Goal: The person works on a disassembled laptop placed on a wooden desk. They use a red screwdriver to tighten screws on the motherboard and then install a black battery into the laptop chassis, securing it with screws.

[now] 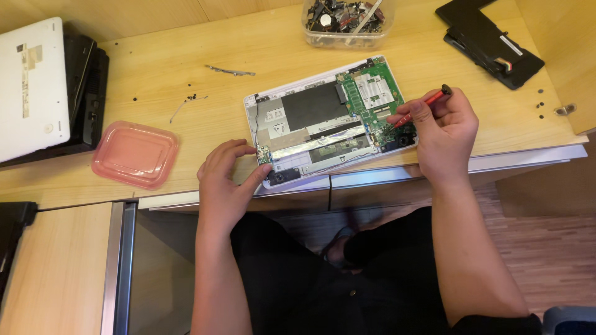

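An opened laptop base [329, 124], white-framed and lying with its insides facing up, sits near the front edge of the wooden bench [186, 56], turned at a slight angle so both hands can reach it. The left hand [226, 180] rests at the base's near left corner, its fingers [239, 152] curled against the frame and the thumb pressed along the front edge, which looks like a bracing hold to keep the base from sliding; the fingers are closed on nothing, only pressed against the frame. The right hand [444, 130] grips a red-handled screwdriver [422, 105] in a pencil-like pinch, fingers closed round the shaft, with the tip angled down to the right side of the base just beside the green circuit board [372, 93] (the exact spot under the tip is too small to make out). A strip of silvery foil tape [320, 144] runs across the middle of the base. Small dark screws [192, 97] lie loose on the bench behind the base, near a thin metal strip [231, 71], set apart from the work but within reach. A pink plastic lid [135, 154] lies to the left, and a clear tub of mixed parts [347, 22] stands at the back. A black panel [490, 40] lies at the far right, well apart, and a white laptop [30, 87] rests on a dark stack at the far left.
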